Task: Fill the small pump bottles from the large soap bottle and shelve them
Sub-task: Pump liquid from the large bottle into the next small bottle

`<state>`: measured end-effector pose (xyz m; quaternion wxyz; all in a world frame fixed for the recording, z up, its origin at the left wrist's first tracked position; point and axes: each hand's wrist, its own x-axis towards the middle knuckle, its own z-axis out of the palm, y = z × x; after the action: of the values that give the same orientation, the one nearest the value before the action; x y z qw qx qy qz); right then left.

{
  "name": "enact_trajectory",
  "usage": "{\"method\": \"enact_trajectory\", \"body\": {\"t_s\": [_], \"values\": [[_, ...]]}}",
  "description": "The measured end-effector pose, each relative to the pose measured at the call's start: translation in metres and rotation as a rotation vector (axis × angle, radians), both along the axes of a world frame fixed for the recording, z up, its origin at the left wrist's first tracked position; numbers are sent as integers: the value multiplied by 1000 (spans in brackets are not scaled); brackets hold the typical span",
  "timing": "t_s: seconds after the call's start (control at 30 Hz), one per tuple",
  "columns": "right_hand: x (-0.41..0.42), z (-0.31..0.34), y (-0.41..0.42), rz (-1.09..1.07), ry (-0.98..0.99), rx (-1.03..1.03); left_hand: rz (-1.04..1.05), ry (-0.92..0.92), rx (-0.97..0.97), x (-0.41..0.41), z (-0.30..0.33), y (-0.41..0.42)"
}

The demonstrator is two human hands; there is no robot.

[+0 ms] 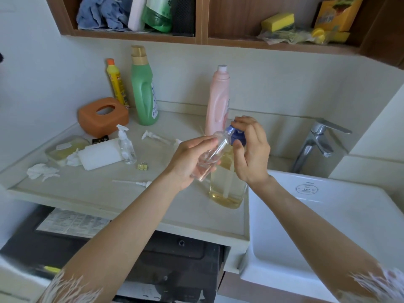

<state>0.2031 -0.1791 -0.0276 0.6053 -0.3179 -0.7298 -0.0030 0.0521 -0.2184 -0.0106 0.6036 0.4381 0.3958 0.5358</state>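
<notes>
**Head view: small bottle held over the counter, blue cap at its mouth**

Head camera looks down on a pale counter (91, 193) beside a white sink (328, 226). The left hand (188, 162) is wrapped around a small clear bottle (209, 158), holding it tilted above the counter with its neck pointing up and to the right. The right hand (251, 149) has its fingers curled over a blue cap (237, 135) sitting at the bottle's mouth — whether the cap is screwed on or only resting there cannot be told.

Just behind and below the hands stands a large clear bottle (227, 189) of yellow liquid, partly hidden by them. A tall pink bottle (218, 101) stands upright behind it, near the wall.

To the left on the counter, another small pump bottle (126, 147) stands upright with its white pump fitted. Two loose white pumps lie flat on the surface — one (157, 137) near the middle of the counter, one (133, 183) nearer the front edge. A green bottle (144, 90) and a yellow bottle (117, 84) stand against the wall, next to an orange tissue holder (102, 115). A white sponge block (100, 154) and crumpled tissue (41, 172) lie at the far left.

A chrome tap (317, 143) rises behind the sink. Above, a wooden shelf (201, 38) holds a blue cloth (102, 14) and yellow sponges (277, 21).
</notes>
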Motion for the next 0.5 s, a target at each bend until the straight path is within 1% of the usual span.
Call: {"method": "enact_trajectory", "body": {"t_s": [0.1,0.23,0.5], "values": [[-1,-6,4,-6,50,1,-2,-21,-71,2,1,0],[-3,-4,-1,10,35,-50,-48,-16,-155,1,2,1],[13,24,-4,7,-80,-52,-86,-59,-98,-1,9,-3]]}}
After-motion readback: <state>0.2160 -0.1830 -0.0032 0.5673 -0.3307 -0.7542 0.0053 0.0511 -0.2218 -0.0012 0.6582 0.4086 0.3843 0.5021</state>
